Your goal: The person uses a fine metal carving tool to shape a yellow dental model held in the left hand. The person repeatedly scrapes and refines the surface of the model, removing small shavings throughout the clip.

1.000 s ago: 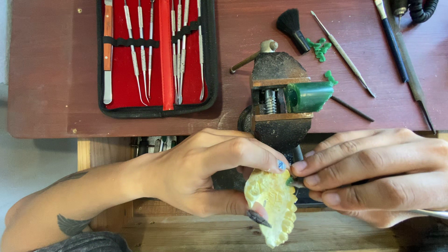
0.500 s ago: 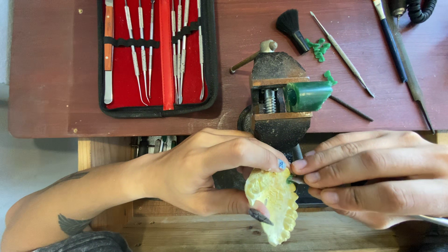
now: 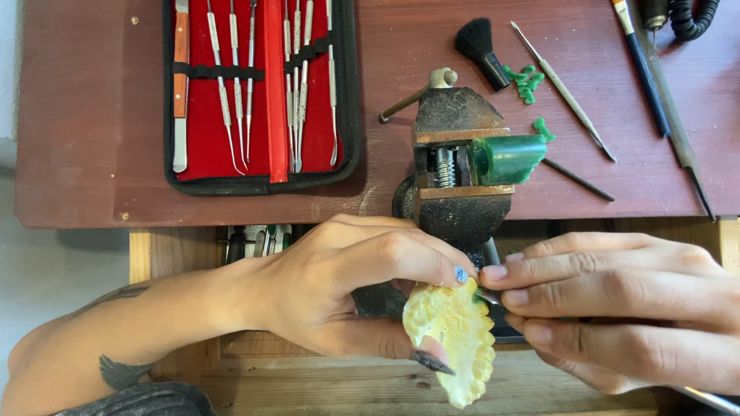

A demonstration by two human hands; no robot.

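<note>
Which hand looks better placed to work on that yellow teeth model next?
Probably the right hand: its fingertips meet the model's upper edge at a green bit, while the left hand grips the model.

A pale yellow dental cast point(image 3: 455, 343), a horseshoe of moulded teeth, is held in the air below the edge of the surface. It is tilted, its tooth row curving down to the lower right and its flat base turned up and left. A small green wax piece point(image 3: 472, 289) sits at its upper edge, where the fingertips of both hands meet. Its lower end hangs free over the wooden drawer.
</note>
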